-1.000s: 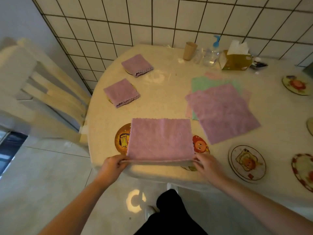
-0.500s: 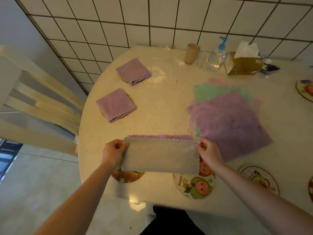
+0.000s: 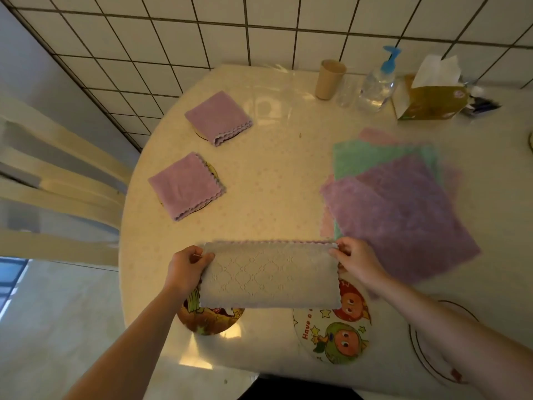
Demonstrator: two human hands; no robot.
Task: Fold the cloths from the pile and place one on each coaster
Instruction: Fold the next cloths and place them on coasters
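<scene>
– Head view: where's the cloth?

– Half-folded cloth (image 3: 269, 275), grey side facing up, held over the near table (image 3: 277, 180) edge, above two cartoon coasters (image 3: 331, 333).

– Hands?

– Left hand (image 3: 187, 268) pinches the upper left corner, right hand (image 3: 356, 262) pinches the upper right corner. Both grasping the cloth.

– Around it?

– Pile of flat cloths (image 3: 401, 209) to the right, purple on top, green under. Two folded purple cloths (image 3: 187, 186) on coasters at left. Far edge: cup (image 3: 330, 79), pump bottle (image 3: 377, 82), tissue box (image 3: 432, 96). Chair (image 3: 57, 180) at left.
</scene>
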